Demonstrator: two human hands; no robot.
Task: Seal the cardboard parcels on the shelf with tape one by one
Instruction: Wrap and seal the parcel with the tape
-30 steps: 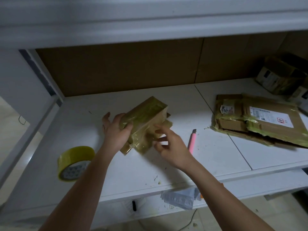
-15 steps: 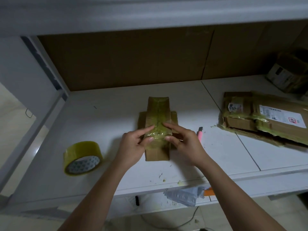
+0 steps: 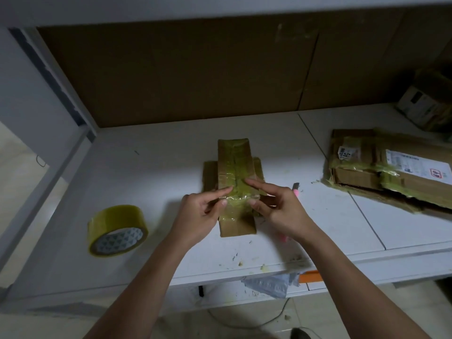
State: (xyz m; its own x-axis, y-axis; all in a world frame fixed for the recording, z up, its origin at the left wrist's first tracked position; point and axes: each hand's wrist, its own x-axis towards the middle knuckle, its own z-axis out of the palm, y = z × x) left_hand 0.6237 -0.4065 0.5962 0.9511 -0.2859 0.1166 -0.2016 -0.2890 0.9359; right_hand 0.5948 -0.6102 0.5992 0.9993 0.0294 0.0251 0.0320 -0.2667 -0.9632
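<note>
Nearest you, a crumpled grey plastic mailer bag (image 3: pixel 269 285) hangs at the front lip of the white shelf (image 3: pixel 171 260), where small scraps of tape lie scattered. Your left hand (image 3: pixel 198 216) and right hand (image 3: pixel 281 211) meet over the near half of the narrow cardboard parcel (image 3: pixel 236 182). On each hand the forefinger lies straight across the top of the tape, and the thumb comes in below it, so each hand pinches the crinkled yellowish tape band that crosses the box. The parcel lies flat in the middle of the shelf, long side running away from you. Glossy yellow-green tape runs along its top seam, brown card shows bare at the near end, and loose flaps stick out on both sides. Left of your hands, well apart from the box, the roll of yellow packing tape (image 3: pixel 117 230) lies tilted on its side. A pink utility knife (image 3: pixel 295 189) peeks out just behind your right hand. Farther right lie taped flat parcels with labels (image 3: pixel 391 167), and another box (image 3: pixel 428 104) sits in the dim far corner.
</note>
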